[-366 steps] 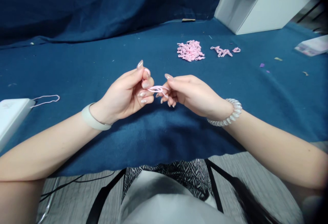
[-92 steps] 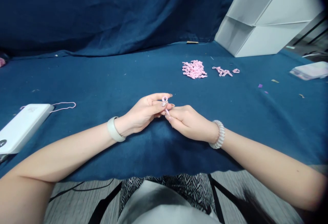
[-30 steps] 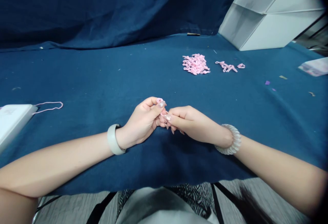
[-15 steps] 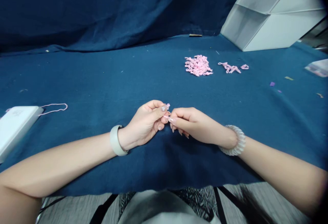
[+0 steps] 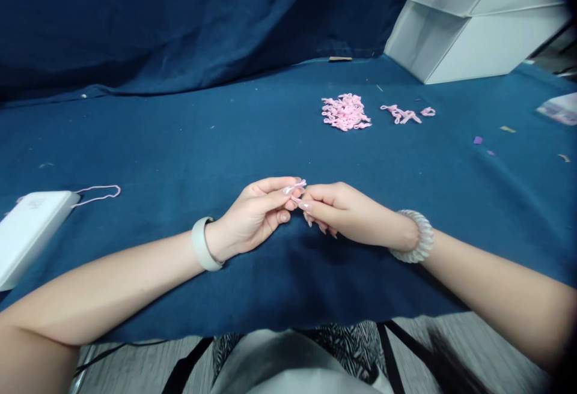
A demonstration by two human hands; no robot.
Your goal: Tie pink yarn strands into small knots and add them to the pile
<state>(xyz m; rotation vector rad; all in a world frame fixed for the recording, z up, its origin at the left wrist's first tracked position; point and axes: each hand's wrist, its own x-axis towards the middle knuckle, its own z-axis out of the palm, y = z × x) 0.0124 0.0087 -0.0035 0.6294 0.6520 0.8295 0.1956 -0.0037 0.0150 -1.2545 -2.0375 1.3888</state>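
Note:
My left hand (image 5: 255, 214) and my right hand (image 5: 342, 211) meet fingertip to fingertip just above the blue cloth (image 5: 180, 142), near its front edge. Both pinch a small pink string piece (image 5: 295, 188) between thumb and fingers; only a short loop of it shows. A pale band sits on my left wrist, a clear coil bracelet on my right. Farther back on the right lies a pile of pink string pieces (image 5: 345, 112), with a few loose pink pieces (image 5: 406, 115) beside it.
A white flat box (image 5: 27, 235) with a pink cord loop (image 5: 99, 193) lies at the left edge. A white angled box (image 5: 473, 21) stands at the back right. Small scraps (image 5: 480, 140) dot the cloth on the right. The blue backdrop rises behind.
The hands stay together pinching the pink piece; they have shifted slightly right, and the loop now pokes out sideways between the fingertips. The view tilted a little.

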